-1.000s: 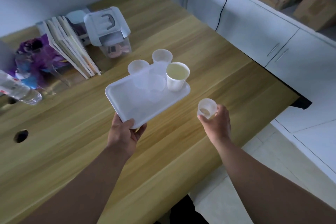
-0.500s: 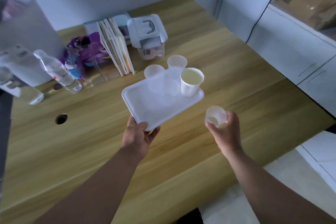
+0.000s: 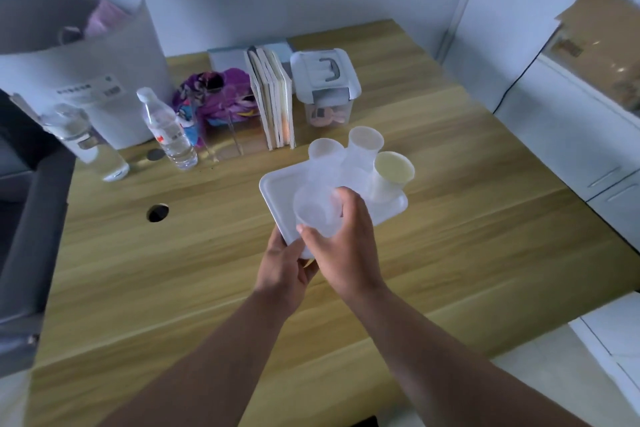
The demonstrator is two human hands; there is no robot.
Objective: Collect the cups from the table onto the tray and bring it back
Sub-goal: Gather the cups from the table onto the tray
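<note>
We held the white plastic tray (image 3: 273, 189) in our left hand (image 3: 284, 265), fingers closed on its near corner, the tray lifted above the wooden table (image 3: 450, 218). Our right hand (image 3: 341, 250) was wrapped around a translucent plastic cup (image 3: 317, 211), thumb on the near side of its wall and fingers curled over the far side, with the cup upright and its mouth open toward us. That cup sat over the near end of the tray, right above the left hand's grip; we could not tell whether its base was touching the tray surface. Beyond the gripped cup, at the far end of the tray, stood three more: two translucent cups (image 3: 325, 154) (image 3: 365, 146) side by side, and just right of them a white paper cup (image 3: 393, 173) with a pale yellowish inside. Farther out from our hands, along the back of the table, stood a row of upright books (image 3: 273, 104), a clear storage box with a grey handled lid (image 3: 325, 80) to their right, and a purple patterned item (image 3: 214, 95) to their left. Two clear water bottles (image 3: 168, 130) (image 3: 85, 142) stood to the far left of the grip, in front of a grey fabric basket (image 3: 86, 55). A round cable hole (image 3: 157, 212) lay in the tabletop well left of the tray.
</note>
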